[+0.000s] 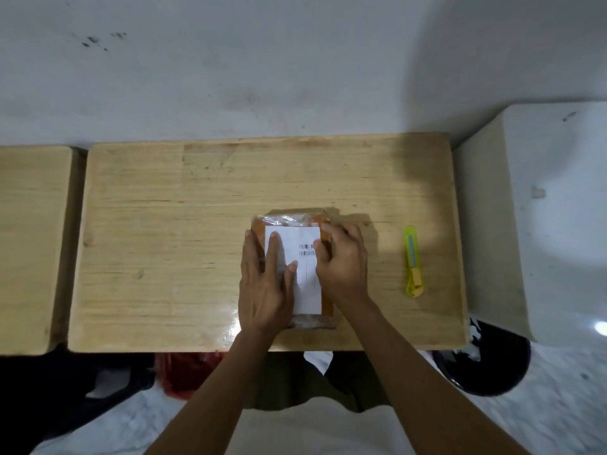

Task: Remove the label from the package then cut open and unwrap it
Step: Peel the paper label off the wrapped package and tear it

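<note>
Hands point(266, 284) pressing labelled package point(292, 221)

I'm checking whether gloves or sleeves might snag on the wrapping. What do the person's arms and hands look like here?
Both arms are bare along their whole visible length: no sleeves show. The left hand and right hand wear no gloves. I can make out no rings, watch or wristbands, though the picture is slightly soft.
</note>
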Tool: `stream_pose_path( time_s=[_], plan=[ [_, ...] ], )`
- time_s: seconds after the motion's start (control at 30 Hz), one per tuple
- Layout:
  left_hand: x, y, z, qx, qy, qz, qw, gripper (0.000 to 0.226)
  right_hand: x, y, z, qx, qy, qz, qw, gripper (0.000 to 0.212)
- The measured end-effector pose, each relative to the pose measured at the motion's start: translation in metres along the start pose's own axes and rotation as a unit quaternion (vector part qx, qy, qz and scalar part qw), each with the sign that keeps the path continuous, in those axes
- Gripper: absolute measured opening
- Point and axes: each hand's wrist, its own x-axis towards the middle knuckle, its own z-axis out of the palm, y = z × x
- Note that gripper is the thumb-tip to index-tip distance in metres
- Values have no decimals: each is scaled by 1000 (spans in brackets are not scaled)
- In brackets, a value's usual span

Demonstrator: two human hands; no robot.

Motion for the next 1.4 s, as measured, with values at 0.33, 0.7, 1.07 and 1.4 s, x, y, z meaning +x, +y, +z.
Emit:
stream_pose_path(
  time_s=[0.33,0.7,1.07,1.4],
  plan=[
    [-1,3,1,10,11,-9,1000,67,2,0,9,8,22,10,1000,27],
    [-2,2,3,28,13,-7,999,67,5,-5,10,-27,29,18,999,20],
    [-3,4,1,26,12,-5,1000,67,20,-8,8,-105,-26,16,994,9],
    [-2,4,3,19,18,-8,1000,66,10,4,1,-38,-52,-55,996,11]
  ],
)
